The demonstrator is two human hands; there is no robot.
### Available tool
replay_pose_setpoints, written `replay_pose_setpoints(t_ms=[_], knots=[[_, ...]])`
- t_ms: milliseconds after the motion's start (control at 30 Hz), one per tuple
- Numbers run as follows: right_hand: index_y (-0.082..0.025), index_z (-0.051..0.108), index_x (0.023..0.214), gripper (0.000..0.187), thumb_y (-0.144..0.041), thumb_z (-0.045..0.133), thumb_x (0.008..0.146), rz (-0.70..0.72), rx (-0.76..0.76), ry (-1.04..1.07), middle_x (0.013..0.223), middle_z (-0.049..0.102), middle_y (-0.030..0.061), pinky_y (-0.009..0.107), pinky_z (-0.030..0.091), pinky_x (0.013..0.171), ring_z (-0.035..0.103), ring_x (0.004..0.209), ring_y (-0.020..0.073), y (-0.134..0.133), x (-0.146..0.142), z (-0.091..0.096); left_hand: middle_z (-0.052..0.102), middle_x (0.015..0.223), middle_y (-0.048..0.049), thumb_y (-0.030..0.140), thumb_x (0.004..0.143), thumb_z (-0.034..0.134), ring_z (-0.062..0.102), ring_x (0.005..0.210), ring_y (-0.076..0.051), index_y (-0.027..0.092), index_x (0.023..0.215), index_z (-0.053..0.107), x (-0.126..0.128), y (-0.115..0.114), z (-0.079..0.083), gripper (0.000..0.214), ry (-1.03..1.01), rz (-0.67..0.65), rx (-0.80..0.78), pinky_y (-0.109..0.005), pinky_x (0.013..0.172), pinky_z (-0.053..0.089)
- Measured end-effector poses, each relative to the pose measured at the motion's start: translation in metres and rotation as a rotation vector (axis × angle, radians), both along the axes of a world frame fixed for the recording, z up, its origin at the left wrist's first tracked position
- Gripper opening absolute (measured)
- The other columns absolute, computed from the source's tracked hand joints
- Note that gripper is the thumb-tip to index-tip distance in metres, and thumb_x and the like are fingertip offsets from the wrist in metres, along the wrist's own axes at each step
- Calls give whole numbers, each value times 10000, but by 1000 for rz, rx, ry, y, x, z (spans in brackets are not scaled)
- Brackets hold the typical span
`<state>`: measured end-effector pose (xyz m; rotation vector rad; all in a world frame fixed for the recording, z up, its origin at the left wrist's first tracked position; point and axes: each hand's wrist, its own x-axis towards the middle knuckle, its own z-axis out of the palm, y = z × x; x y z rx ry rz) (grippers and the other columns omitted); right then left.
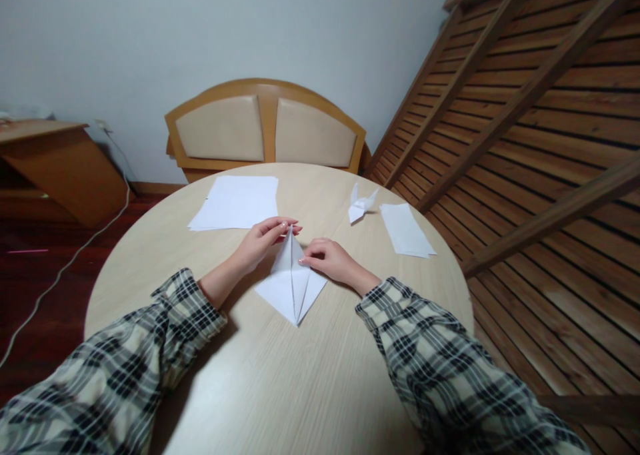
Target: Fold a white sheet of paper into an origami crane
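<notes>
A folded sheet of white paper, shaped like a kite with a crease down its middle, lies on the round table in front of me. At its far tip, the fingers of my left hand pinch the paper. My right hand grips the right side of the sheet between thumb and fingers, partly covering that edge. Beyond my right hand stands a folded paper crane with its points raised, touched by neither hand.
A stack of white paper sheets lies at the table's far left. Narrower paper strips lie at the right. Wooden slats lean close along the table's right side. A headboard stands behind the table; a cable runs along the floor.
</notes>
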<state>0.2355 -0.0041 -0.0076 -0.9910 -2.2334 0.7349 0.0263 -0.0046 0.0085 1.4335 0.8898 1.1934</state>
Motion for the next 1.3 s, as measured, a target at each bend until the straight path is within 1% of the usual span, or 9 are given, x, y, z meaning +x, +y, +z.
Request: replay_pose_setpoints(t_ms=[67, 167, 300, 433, 567, 700, 967, 1167, 1300], knots=[[-198, 690, 716, 173, -211, 717, 886, 0, -7, 0, 786, 668, 3, 303, 443, 804, 600, 803, 151, 1, 0, 0, 743, 1125, -117, 288, 843, 691, 681, 1044, -243, 185, 1047, 711, -7, 2, -2, 229, 14, -52, 1, -384, 906, 524], [-195, 697, 725, 163, -210, 721, 885, 6, -14, 4, 805, 675, 10, 303, 439, 817, 604, 822, 152, 2, 0, -2, 750, 1034, -92, 285, 797, 733, 680, 937, -217, 188, 959, 722, -11, 4, -6, 188, 34, -68, 61, -368, 865, 525], [-186, 693, 713, 175, -217, 729, 882, 19, -4, 16, 783, 663, 11, 300, 432, 795, 599, 800, 151, 3, 0, -3, 744, 920, -63, 286, 779, 751, 674, 848, -189, 179, 862, 697, -7, 3, -4, 146, 16, -81, 90, -344, 823, 524], [-190, 683, 701, 189, -222, 732, 881, 20, 11, 9, 776, 660, 8, 300, 425, 792, 594, 795, 152, 2, 0, -2, 735, 855, -49, 276, 789, 751, 672, 797, -173, 174, 823, 682, -5, 2, 0, 128, 30, -65, 105, -329, 795, 526], [-194, 680, 704, 187, -220, 729, 883, 18, 17, -6, 787, 667, 8, 309, 422, 818, 595, 819, 156, 1, 0, -1, 740, 871, -48, 257, 786, 754, 680, 795, -168, 174, 845, 684, -6, 1, 1, 123, 37, -90, 111, -325, 789, 534], [-195, 684, 715, 176, -221, 727, 884, 14, 7, -2, 790, 666, 9, 311, 420, 820, 594, 830, 159, 1, 0, -1, 759, 973, -75, 239, 797, 741, 701, 889, -187, 179, 948, 716, -7, 3, 1, 164, 49, -125, 156, -347, 848, 547], [-195, 668, 701, 194, -223, 722, 885, 17, 1, -1, 786, 657, 7, 311, 417, 818, 588, 816, 156, 1, 0, 0, 773, 932, -77, 272, 825, 716, 701, 837, -189, 188, 866, 742, -6, 2, 4, 97, 145, -77, 202, -335, 795, 564], [-196, 666, 699, 196, -225, 722, 884, 10, 5, -13, 777, 649, 6, 310, 416, 810, 582, 811, 157, 2, 0, -1, 771, 906, -73, 294, 824, 708, 702, 822, -186, 179, 856, 725, -2, -1, 4, 120, 96, -13, 179, -341, 809, 562], [-195, 659, 692, 202, -221, 726, 881, 11, 17, -22, 776, 644, 3, 306, 416, 804, 582, 806, 154, 2, -1, -1, 775, 922, -88, 294, 803, 734, 709, 834, -201, 169, 842, 721, -2, -1, 4, 131, 83, 19, 165, -355, 806, 564]])
